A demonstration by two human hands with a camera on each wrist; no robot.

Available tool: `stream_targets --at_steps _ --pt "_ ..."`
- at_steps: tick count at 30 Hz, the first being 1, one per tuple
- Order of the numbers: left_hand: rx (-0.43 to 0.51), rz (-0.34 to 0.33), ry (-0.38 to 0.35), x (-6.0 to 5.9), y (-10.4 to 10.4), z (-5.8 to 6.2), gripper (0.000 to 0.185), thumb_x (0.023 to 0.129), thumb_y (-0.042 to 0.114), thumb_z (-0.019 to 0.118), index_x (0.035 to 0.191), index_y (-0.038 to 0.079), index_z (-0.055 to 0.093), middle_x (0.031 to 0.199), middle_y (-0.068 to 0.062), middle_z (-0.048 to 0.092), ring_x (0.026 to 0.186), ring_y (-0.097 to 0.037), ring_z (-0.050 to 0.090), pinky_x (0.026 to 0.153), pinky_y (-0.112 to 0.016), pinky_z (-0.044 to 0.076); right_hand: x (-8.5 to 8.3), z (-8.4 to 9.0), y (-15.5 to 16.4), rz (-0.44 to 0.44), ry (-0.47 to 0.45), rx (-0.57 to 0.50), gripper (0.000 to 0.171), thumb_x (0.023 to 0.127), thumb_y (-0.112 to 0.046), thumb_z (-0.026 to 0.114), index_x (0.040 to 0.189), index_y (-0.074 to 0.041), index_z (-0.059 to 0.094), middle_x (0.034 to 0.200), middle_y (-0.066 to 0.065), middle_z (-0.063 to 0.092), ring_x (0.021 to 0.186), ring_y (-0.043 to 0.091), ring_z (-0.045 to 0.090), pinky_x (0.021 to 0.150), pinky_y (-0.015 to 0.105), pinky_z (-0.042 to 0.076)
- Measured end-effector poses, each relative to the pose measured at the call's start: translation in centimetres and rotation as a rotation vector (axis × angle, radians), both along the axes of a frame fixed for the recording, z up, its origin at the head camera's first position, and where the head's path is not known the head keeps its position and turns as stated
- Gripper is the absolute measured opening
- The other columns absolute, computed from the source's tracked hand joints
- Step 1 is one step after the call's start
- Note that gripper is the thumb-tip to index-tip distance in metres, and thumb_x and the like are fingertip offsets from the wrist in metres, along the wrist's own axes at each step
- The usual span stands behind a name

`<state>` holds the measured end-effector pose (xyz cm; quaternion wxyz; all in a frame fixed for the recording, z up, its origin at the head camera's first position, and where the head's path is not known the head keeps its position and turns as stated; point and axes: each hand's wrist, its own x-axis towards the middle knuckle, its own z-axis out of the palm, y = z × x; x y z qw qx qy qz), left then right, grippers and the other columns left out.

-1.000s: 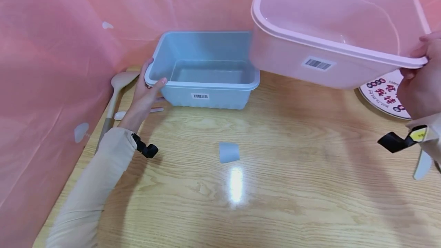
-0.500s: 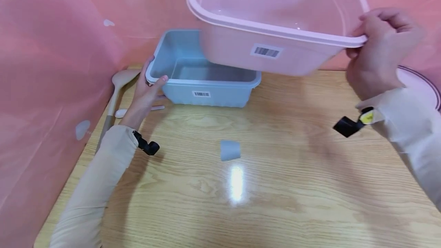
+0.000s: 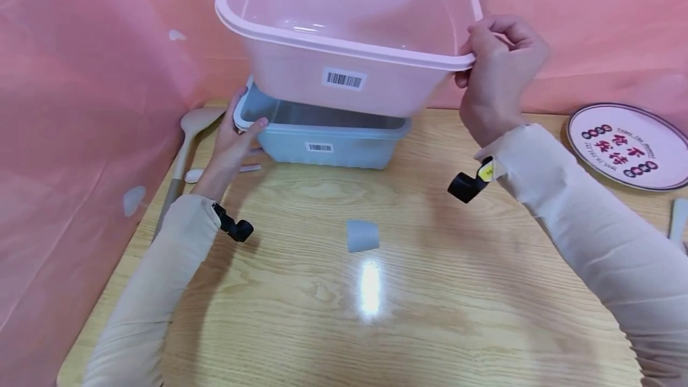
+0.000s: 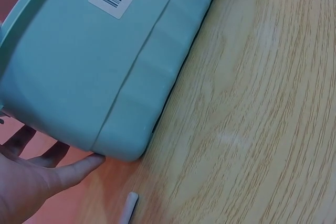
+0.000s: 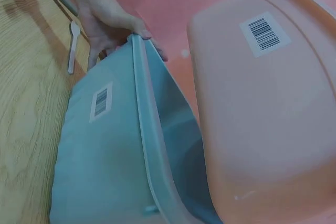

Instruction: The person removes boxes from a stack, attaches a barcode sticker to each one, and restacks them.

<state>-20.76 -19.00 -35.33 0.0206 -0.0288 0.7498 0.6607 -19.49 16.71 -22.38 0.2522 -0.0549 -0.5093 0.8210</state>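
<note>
Right hand point(image 3: 497, 76) fingers curled over the rim of the pink tub point(image 3: 344, 22), held in the air just above the blue tub point(image 3: 322, 142). Left hand point(image 3: 233, 145) pinching the blue tub's corner rim, steadying it on the counter point(image 3: 430, 291). Probably light, thin, slightly flexible plastic, smooth-walled; rim lip the surest grip. Small grey cup point(image 3: 362, 236) nearby.

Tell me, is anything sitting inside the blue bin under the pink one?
Nothing visible. The pink bin, gripped at its rim by the right hand, hangs right above the blue bin, whose visible interior holds nothing. The left hand holds its left rim.
</note>
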Motion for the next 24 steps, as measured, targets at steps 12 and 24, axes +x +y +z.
stream_targets --at_steps 12,24 --pt "0.003 0.006 -0.008 0.1 0.2 -0.1 0.082 0.093 0.024 0.064 0.149 0.052 0.012 0.161 -0.001 0.015 0.142 -0.035 0.03 0.093 -0.066 0.045 -0.7 -1.7 -2.9 0.041 -0.033 0.128 0.015 0.081 0.003 0.053 0.071 -0.003 0.063 0.055 0.007 0.055 0.037 0.016 0.044 0.036 0.024 0.039" --pt "0.008 -0.012 0.016 0.2 0.3 -0.2 0.083 0.092 0.026 0.066 0.15 0.049 0.012 0.162 0.005 0.015 0.146 -0.027 0.023 0.093 -0.066 0.044 -0.9 -4.1 -3.1 0.025 -0.047 0.196 0.015 0.083 0.0 0.055 0.072 -0.005 0.064 0.055 0.005 0.055 0.035 0.016 0.041 0.036 0.024 0.039"
